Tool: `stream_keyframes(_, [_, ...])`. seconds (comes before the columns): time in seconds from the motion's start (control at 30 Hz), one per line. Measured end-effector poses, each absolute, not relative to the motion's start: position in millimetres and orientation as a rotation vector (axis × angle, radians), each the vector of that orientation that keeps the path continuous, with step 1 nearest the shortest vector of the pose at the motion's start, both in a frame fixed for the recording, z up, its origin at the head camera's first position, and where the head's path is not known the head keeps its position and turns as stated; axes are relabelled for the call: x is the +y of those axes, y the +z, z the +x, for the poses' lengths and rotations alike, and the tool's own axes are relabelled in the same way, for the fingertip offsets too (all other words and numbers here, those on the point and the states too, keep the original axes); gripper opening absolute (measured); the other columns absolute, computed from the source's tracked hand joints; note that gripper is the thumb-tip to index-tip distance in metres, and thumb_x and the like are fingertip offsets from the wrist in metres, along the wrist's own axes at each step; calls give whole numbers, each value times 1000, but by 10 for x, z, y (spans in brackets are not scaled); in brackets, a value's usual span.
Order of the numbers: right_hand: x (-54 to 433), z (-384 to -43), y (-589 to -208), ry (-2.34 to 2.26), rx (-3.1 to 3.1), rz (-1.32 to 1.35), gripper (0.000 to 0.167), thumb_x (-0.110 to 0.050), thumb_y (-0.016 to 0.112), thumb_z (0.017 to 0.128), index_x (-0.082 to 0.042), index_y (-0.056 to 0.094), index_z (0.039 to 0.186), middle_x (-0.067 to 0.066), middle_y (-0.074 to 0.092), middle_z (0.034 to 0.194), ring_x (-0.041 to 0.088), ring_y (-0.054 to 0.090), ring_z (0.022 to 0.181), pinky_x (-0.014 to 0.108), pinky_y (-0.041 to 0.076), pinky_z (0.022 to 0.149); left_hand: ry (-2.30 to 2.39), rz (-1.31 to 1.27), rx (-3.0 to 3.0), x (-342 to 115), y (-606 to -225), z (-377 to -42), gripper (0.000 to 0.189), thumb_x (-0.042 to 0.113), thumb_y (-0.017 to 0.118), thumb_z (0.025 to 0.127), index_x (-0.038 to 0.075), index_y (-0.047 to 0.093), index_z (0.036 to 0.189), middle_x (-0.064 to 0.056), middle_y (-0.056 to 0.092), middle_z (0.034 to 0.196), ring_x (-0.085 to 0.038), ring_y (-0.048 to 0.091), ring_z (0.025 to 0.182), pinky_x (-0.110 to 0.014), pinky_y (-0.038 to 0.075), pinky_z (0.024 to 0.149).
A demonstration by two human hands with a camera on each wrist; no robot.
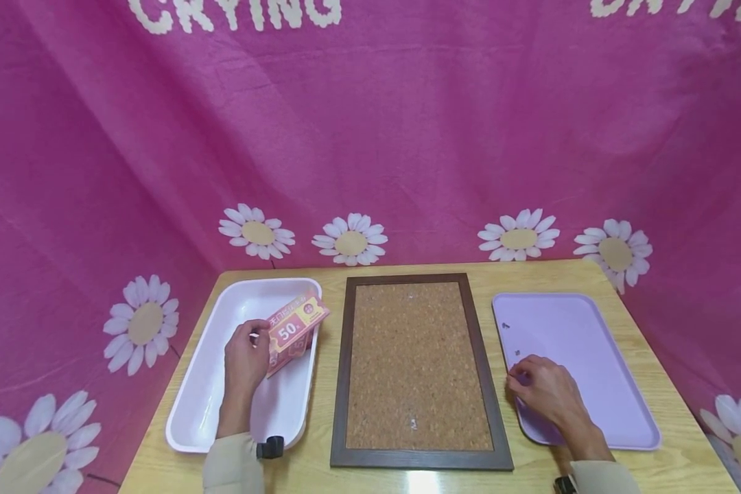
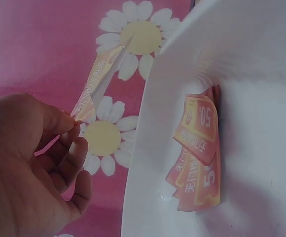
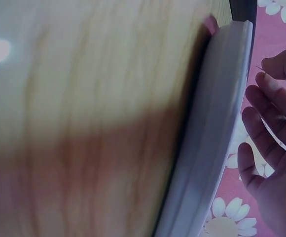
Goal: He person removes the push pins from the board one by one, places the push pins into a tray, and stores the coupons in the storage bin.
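My left hand [image 1: 247, 353] pinches a pink and yellow paper coupon [image 1: 296, 325] marked 50 between thumb and fingertips, above the white tub [image 1: 206, 405]. Below it, more such coupons [image 2: 197, 153] lie fanned and overlapping in the tub. Over the left edge of the lilac tray [image 1: 593, 370], my right hand [image 1: 546, 387] holds its thumb and index finger close together. A thin pin [image 3: 259, 67] pokes out between those two fingertips in the right wrist view; its head is hidden. Between the containers lies a framed cork board [image 1: 416, 363].
Two tiny dark items, a farther one [image 1: 506, 326] and a nearer one [image 1: 517, 353], lie along the lilac tray's left side, too small to tell. All stands on a wooden table [image 1: 401, 480]. A magenta cloth [image 1: 377, 151] with daisies hangs behind and at both sides.
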State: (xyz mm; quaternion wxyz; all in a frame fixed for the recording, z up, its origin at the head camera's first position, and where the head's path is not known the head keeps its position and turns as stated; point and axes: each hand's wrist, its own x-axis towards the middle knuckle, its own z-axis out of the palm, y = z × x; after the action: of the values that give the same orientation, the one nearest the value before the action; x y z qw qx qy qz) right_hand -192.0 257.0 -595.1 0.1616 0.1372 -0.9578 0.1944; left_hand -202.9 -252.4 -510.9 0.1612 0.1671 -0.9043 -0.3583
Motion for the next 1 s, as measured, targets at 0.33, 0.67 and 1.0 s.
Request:
stream_keyframes(0.33, [2598, -1904, -5956, 557, -2782, 341, 6, -20, 76, 70, -20, 70, 71, -5, 66, 75, 19, 62, 67, 36, 46, 60, -1026, 524, -2604, -2607, -5186, -2059, 25, 12, 50, 92, 6, 66, 110, -14, 64, 107, -29, 58, 92, -40, 42, 81])
stream_keyframes(0.67, [2640, -1873, -5964, 583, -2822, 269, 4, -20, 74, 72, -21, 70, 71, -4, 69, 78, 23, 65, 70, 40, 47, 62, -957, 566, -2659, -2667, -5199, -2086, 27, 12, 47, 92, 6, 65, 111, -17, 63, 105, -31, 60, 93, -45, 43, 83])
stream_keyframes(1.0, [2671, -1900, -5949, 581, -2880, 226, 3, -21, 73, 73, -20, 70, 72, -2, 68, 78, 25, 64, 70, 42, 47, 61, -935, 641, -2739, -2723, -5234, -2153, 29, 14, 44, 93, 6, 64, 113, -18, 61, 105, -33, 59, 95, -45, 43, 81])
